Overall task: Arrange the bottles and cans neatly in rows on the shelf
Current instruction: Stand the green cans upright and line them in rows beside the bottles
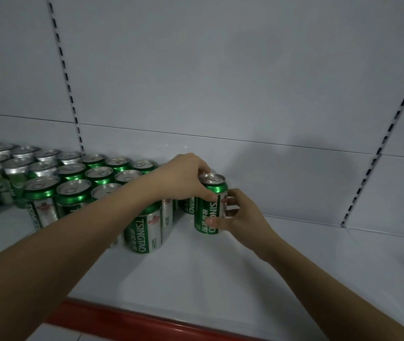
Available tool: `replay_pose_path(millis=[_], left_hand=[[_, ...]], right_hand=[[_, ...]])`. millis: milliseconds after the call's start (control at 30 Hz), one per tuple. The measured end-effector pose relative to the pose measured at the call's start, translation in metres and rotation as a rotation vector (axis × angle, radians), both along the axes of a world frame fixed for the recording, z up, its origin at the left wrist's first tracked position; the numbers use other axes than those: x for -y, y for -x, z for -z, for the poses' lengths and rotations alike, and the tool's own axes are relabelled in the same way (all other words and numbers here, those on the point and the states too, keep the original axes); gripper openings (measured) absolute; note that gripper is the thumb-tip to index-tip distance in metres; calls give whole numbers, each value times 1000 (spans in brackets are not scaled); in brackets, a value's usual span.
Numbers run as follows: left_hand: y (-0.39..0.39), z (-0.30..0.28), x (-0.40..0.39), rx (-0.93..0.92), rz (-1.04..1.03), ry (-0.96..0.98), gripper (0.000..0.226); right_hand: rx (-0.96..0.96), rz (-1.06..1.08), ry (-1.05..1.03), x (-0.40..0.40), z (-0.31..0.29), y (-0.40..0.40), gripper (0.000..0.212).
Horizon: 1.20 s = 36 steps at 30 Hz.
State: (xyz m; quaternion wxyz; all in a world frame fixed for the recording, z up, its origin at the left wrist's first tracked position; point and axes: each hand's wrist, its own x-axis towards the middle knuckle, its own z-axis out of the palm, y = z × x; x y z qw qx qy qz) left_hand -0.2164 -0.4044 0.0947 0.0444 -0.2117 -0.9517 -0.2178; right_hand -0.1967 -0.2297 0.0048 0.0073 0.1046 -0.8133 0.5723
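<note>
Head view, shelf stock as seen: one white metal shelf (196, 279) with a red plastic front strip (132, 318), backed by a white panel (196, 70) carrying two slotted uprights — one at left (73, 104), one at right (378, 153). Item held: a single green and silver aluminium beer can marked TSINGTAO (211, 205), standing upright on the shelf, just to the right of the main block and a little apart from it. The person's left hand (183, 178) reaches over from the left and grips the can at its upper rim, thumb on the front of the green shoulder and fingers curled over the top's far side. The right hand (240, 212) holds the same can lower down, thumb pressed on the label near the base and fingers wrapped round the right side. Both forearms are bare. Stock already placed: a block of matching green and silver cans (73, 183) — upright, pull tabs up, set in rows running back and to the left along the rear panel, the farthest ones blurred at the picture's left edge. One front can (144, 230) partly sits behind the left forearm, its label readable.
</note>
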Motion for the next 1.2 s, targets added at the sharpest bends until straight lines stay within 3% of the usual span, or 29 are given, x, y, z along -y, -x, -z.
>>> replay_pose_path(millis=[267, 733, 867, 1000, 1100, 1200], left_hand=[[9, 2, 23, 17, -112, 146, 60], [12, 4, 22, -14, -155, 348, 65], [10, 0, 17, -38, -146, 413, 66], [6, 0, 18, -80, -133, 349, 72], [4, -1, 18, -136, -109, 240, 59], [3, -2, 4, -176, -80, 147, 42]], right_hand=[[-1, 39, 26, 37, 13, 16, 60], [-75, 81, -109, 52, 26, 16, 58], [-11, 19, -171, 45, 19, 17, 64], [61, -47, -284, 33, 11, 18, 62], [51, -16, -491, 18, -1, 19, 46], [14, 94, -523, 2, -17, 21, 18]])
